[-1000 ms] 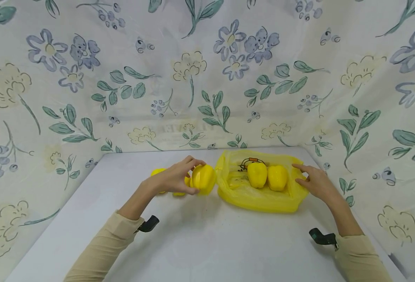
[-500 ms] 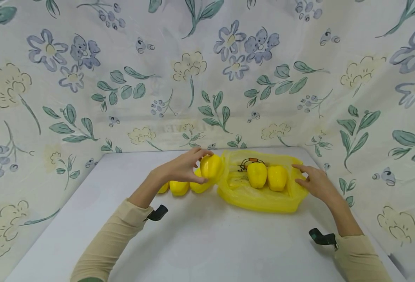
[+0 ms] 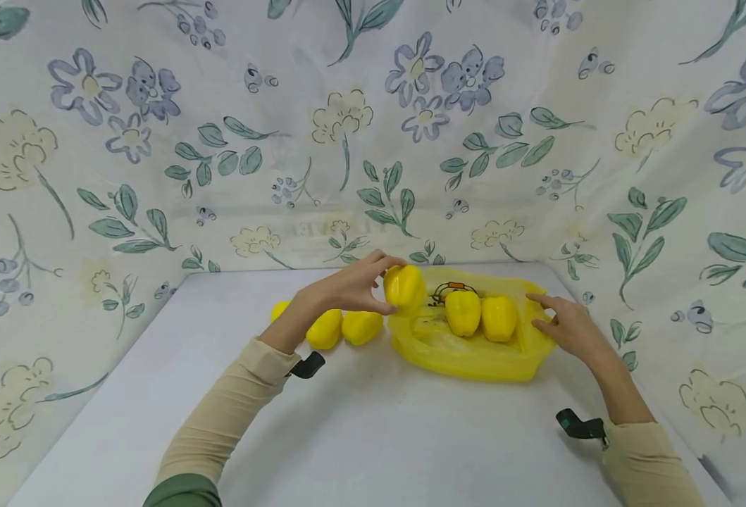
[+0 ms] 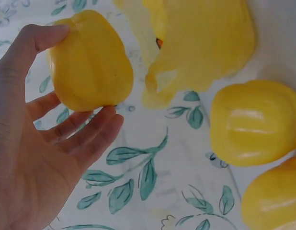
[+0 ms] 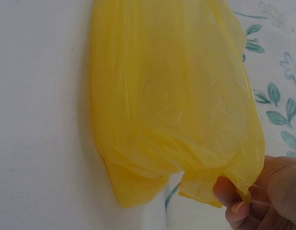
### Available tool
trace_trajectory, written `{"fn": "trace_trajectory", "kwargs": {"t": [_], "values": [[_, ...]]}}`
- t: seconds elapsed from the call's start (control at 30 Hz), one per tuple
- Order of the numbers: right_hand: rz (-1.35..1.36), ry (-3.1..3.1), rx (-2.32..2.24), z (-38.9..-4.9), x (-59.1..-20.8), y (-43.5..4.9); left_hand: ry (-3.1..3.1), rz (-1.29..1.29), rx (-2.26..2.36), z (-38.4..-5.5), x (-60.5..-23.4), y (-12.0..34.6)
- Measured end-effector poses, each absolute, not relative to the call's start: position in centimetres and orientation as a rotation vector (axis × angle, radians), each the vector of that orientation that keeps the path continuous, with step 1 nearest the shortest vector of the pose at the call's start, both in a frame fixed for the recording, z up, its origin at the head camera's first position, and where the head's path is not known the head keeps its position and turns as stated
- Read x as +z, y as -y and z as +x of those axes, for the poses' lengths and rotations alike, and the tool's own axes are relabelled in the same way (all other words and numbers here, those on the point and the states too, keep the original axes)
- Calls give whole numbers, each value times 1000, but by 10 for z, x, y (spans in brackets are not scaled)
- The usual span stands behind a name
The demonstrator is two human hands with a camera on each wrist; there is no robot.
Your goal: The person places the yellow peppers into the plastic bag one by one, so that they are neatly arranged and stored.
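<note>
My left hand grips a yellow bell pepper between thumb and fingers, raised over the left rim of a yellow plastic bag. The left wrist view shows this pepper with the thumb on one end and fingertips on the other. At the bag's right side, my right hand pinches the bag's edge; the right wrist view shows thin yellow plastic caught between its thumb and fingers. Inside the open bag lie two more yellow peppers and a wire handle with an orange grip.
Left of the bag, several yellow peppers sit in a row on the white table, partly behind the left forearm. A floral cloth hangs behind the table. Dark camera mounts stick out from both wrists.
My left hand has carried its pepper rightward and up, from beside the bag to over its left rim. Peppers behind that hand have come into view. The right hand has stayed at the bag.
</note>
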State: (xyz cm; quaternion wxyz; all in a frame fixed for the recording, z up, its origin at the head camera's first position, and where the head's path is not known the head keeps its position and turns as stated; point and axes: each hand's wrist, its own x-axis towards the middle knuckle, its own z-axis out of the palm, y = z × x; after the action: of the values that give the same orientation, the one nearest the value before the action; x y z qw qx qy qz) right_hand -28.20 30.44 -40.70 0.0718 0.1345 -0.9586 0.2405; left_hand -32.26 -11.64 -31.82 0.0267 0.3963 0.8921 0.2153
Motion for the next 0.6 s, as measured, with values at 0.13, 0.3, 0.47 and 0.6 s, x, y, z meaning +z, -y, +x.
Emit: {"fn": "trace_trajectory", "kwargs": {"t": [0.13,0.3,0.47,0.6], "values": [[414,2882,728,-282,-407,-305,-2757,1233,634,-329,-321,105],[428,2878,736,-282,-408,-306,-2739,1250,591,-335,-324,90],[424,2870,731,-282,-407,-306,-2729,1235,527,-340,-327,76],[421,2870,729,-283,-408,-307,-2728,1203,461,-347,-334,67]]}}
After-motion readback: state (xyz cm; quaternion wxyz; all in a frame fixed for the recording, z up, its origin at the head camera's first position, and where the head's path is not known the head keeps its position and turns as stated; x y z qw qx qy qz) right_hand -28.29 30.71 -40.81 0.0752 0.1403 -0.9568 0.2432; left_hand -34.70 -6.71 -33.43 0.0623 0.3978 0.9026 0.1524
